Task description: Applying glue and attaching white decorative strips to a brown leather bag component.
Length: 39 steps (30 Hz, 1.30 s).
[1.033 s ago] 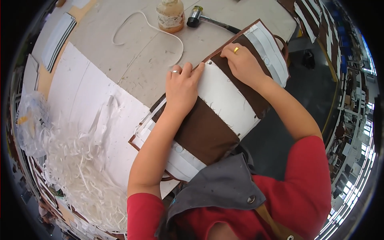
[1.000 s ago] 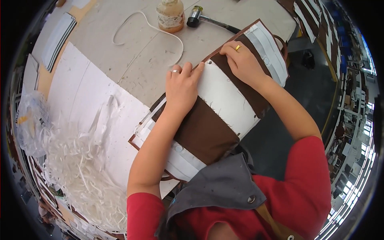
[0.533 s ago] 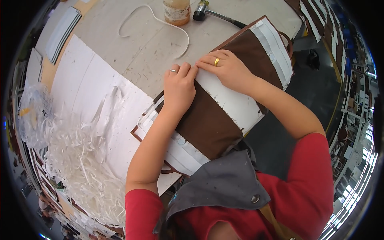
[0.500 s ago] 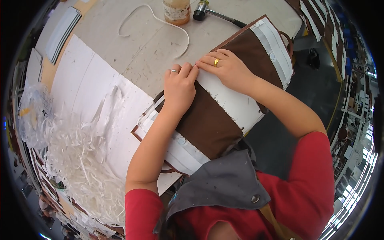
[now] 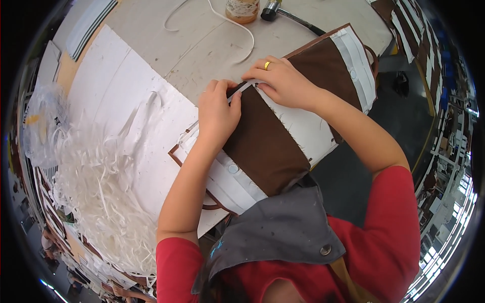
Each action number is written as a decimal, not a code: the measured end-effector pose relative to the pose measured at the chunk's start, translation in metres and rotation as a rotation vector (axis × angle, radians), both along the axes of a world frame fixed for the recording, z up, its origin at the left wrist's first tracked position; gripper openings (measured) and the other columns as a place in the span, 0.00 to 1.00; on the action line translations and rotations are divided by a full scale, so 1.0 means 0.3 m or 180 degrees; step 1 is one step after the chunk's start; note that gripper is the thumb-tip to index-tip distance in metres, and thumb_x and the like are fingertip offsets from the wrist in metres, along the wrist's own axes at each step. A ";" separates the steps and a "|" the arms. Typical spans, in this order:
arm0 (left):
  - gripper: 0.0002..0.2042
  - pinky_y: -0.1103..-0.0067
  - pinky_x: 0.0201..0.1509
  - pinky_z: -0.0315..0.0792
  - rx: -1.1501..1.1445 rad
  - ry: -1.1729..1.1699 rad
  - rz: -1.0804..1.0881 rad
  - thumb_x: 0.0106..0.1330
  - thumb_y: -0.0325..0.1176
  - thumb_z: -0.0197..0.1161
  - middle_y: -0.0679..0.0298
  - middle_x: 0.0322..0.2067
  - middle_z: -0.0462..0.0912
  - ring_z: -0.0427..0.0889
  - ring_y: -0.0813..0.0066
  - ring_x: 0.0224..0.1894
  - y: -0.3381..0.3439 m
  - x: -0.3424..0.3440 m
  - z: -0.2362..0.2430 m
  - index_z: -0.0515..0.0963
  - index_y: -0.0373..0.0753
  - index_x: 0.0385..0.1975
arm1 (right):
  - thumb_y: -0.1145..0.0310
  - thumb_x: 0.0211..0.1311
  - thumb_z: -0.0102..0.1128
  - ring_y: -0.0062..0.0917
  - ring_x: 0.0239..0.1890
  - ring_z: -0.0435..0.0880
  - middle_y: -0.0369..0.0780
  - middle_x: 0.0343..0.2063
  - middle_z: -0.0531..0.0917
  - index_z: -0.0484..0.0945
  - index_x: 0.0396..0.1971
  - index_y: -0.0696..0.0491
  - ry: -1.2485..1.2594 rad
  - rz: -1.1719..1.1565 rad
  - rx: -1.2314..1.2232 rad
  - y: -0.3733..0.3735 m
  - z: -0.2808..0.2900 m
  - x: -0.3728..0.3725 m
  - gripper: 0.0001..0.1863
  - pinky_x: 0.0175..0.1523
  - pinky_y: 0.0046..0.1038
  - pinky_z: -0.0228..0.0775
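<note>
An opened-out bag piece lies slantwise across the table's near edge, with brown fabric, white panels and frayed threads along the middle seam. Brown curved handles stick out at both its ends. At the far edge of its middle, a narrow white strip shows along a dark border. My left hand grips that edge from the left, thumb on the near side. Close to it on the right, my right hand, with a yellow ring, pinches the same edge between thumb and fingers. Some fingertips are hidden behind the edge.
Beyond the bag piece are a jar with amber contents, a black-handled mallet and a loose white strip. A tangled heap of white strips and a clear plastic bag lie left, beside a white sheet.
My hands went from lying on the far edge to pinching it, thumbs now near-side. The white strip along the edge has come into sight. The whole view has shifted slightly.
</note>
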State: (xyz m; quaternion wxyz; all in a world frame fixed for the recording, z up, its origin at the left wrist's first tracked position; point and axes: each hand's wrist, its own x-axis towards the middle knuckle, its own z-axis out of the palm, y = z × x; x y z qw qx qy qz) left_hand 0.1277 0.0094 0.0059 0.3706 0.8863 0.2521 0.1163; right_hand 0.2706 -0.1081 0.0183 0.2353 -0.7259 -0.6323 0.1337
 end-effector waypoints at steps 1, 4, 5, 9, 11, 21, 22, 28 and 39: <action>0.06 0.72 0.38 0.70 0.0017 -0.0127 0.0002 0.54 0.27 0.60 0.56 0.30 0.76 0.76 0.60 0.34 0.000 -0.002 -0.010 0.75 0.34 0.30 | 0.79 0.49 0.54 0.32 0.43 0.72 0.37 0.36 0.76 0.74 0.40 0.52 0.0007 0.0026 0.0000 0.011 -0.001 0.007 0.15 0.47 0.30 0.66; 0.05 0.71 0.37 0.67 -0.0067 -0.0331 0.0056 0.53 0.26 0.59 0.56 0.29 0.76 0.74 0.59 0.33 -0.005 -0.003 -0.025 0.75 0.35 0.29 | 0.80 0.48 0.54 0.32 0.43 0.72 0.36 0.36 0.76 0.74 0.36 0.52 0.0458 0.0136 -0.0261 0.038 0.004 0.026 0.13 0.47 0.31 0.66; 0.05 0.69 0.37 0.65 -0.0171 -0.0404 0.0096 0.52 0.25 0.59 0.57 0.29 0.75 0.73 0.57 0.32 -0.008 -0.004 -0.029 0.75 0.36 0.29 | 0.80 0.48 0.54 0.32 0.42 0.72 0.36 0.35 0.76 0.74 0.34 0.53 0.0538 0.0163 -0.0355 0.043 0.014 0.029 0.12 0.46 0.31 0.66; 0.04 0.71 0.37 0.64 -0.0244 -0.0526 0.0163 0.52 0.24 0.59 0.59 0.27 0.74 0.72 0.59 0.32 -0.018 -0.005 -0.039 0.76 0.37 0.28 | 0.77 0.52 0.51 0.26 0.44 0.72 0.32 0.35 0.76 0.74 0.33 0.49 0.0578 0.0240 -0.0610 0.044 0.021 0.034 0.09 0.49 0.35 0.61; 0.04 0.72 0.38 0.63 -0.0185 -0.0587 0.0142 0.52 0.23 0.59 0.60 0.25 0.73 0.72 0.61 0.31 -0.020 -0.007 -0.039 0.77 0.37 0.27 | 0.77 0.51 0.52 0.25 0.44 0.72 0.32 0.35 0.76 0.74 0.33 0.50 0.0264 0.0245 -0.0610 0.033 0.024 0.016 0.08 0.49 0.36 0.61; 0.07 0.73 0.37 0.61 0.0021 -0.0755 -0.0040 0.52 0.23 0.57 0.64 0.25 0.73 0.72 0.65 0.31 -0.013 0.004 -0.045 0.79 0.41 0.30 | 0.76 0.47 0.52 0.26 0.44 0.73 0.34 0.37 0.76 0.74 0.37 0.53 -0.0786 -0.0050 0.0347 -0.032 -0.046 -0.078 0.13 0.51 0.32 0.62; 0.09 0.74 0.37 0.60 0.0141 -0.0724 -0.0086 0.52 0.23 0.56 0.66 0.26 0.73 0.72 0.66 0.32 -0.011 -0.001 -0.048 0.79 0.42 0.32 | 0.76 0.47 0.52 0.26 0.44 0.73 0.34 0.37 0.76 0.74 0.37 0.53 -0.0783 -0.0044 0.0359 -0.033 -0.039 -0.057 0.13 0.51 0.32 0.62; 0.15 0.75 0.37 0.58 0.1027 -0.0481 -0.0498 0.49 0.21 0.55 0.69 0.28 0.72 0.70 0.69 0.32 -0.012 -0.015 -0.054 0.79 0.47 0.35 | 0.78 0.45 0.52 0.29 0.41 0.75 0.36 0.34 0.77 0.75 0.36 0.55 -0.0909 -0.0046 0.0743 -0.047 -0.050 -0.011 0.14 0.48 0.30 0.66; 0.11 0.73 0.36 0.68 -0.0099 -0.0450 -0.0233 0.55 0.22 0.55 0.60 0.29 0.74 0.74 0.62 0.32 0.032 -0.066 -0.041 0.76 0.39 0.38 | 0.76 0.53 0.54 0.34 0.43 0.74 0.41 0.35 0.76 0.73 0.39 0.54 0.0442 -0.0441 0.0443 -0.025 -0.021 -0.091 0.12 0.47 0.30 0.67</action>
